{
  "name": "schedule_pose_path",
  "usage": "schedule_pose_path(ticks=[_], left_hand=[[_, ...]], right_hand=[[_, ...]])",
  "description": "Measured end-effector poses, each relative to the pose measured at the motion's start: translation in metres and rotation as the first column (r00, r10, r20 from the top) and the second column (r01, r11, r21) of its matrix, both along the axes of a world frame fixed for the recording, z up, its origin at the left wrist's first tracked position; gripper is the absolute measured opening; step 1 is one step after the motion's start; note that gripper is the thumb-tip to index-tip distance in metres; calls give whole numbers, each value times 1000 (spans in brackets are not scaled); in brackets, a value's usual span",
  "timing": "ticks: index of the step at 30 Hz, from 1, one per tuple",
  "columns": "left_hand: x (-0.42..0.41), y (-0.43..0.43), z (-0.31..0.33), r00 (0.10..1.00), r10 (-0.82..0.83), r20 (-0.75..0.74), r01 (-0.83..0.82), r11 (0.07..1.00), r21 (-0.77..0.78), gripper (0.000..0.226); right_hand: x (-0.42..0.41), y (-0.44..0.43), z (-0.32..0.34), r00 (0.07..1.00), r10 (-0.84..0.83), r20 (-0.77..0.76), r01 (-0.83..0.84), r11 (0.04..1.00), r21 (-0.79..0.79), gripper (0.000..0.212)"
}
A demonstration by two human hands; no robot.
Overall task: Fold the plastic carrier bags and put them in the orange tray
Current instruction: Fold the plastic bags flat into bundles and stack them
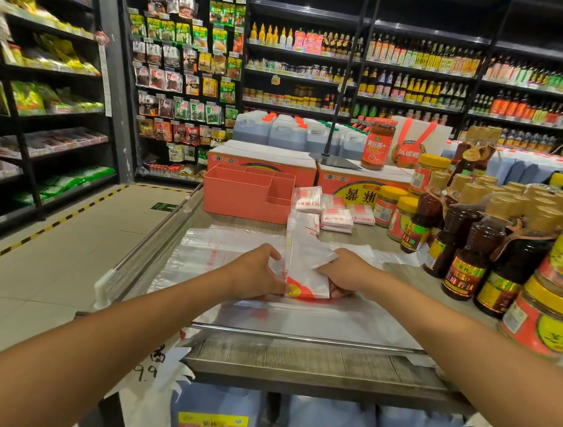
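The folding step is in hand. A white and red plastic carrier bag, already brought into a narrow strip running from near to far, lies at the near middle of the wood-topped table. Its near end, with the red print, is held between both hands. The left hand pinches the strip's left edge with curled fingers. The right hand has its grip closed on the right edge, thumb on top and fingers tucked under. Beneath the strip lie flat clear plastic bags, spread out and not yet folded.

The orange plastic compartment tray stands at the far left of the table, well apart from the hands. Just to its right is a small stack of folded white bag packets, lying beside the tray rather than in it.

The next move probably calls for turning the near end over toward the far end to shorten the strip into a packet like those. Thin film springs open, so each crease needs pressing flat. The brown sauce bottles crowd the right side, so the right elbow has little room.
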State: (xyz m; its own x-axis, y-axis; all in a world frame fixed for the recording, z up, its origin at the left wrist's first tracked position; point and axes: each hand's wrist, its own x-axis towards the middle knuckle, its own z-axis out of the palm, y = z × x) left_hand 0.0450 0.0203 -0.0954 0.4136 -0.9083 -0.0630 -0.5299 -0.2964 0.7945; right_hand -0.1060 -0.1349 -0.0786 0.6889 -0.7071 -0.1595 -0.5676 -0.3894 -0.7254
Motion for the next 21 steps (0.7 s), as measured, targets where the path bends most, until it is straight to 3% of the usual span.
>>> schedule_pose_path(ticks=[4,8,12,14,17,19,21], left_hand=[[-1,4,-3,999,-7,-52,3,997,-73,51],[-1,8,-5,1000,-14,17,16,993,-117,36],[-6,12,-4,998,-26,57,34,988,-148,24],[-8,13,-4,978,-26,207,65,981,-185,12],[-9,13,-3,796,-34,605,201,957,-211,11],[-8,11,-5,698,-103,709,306,938,-165,16],[-8,10,-6,661,-188,726,343,937,-70,19]], right_hand=[[4,-3,-2,999,-21,-49,18,998,-60,22],[12,-3,-3,985,-27,-168,-9,978,-207,26],[13,-4,-3,983,-27,-180,-12,977,-212,26],[12,-5,-5,985,-25,-169,-9,979,-201,26],[12,-4,-5,977,-3,-211,-54,963,-264,26],[12,-2,-4,969,0,-245,-75,952,-296,24],[11,-1,-3,964,-6,-266,-79,949,-305,28]])
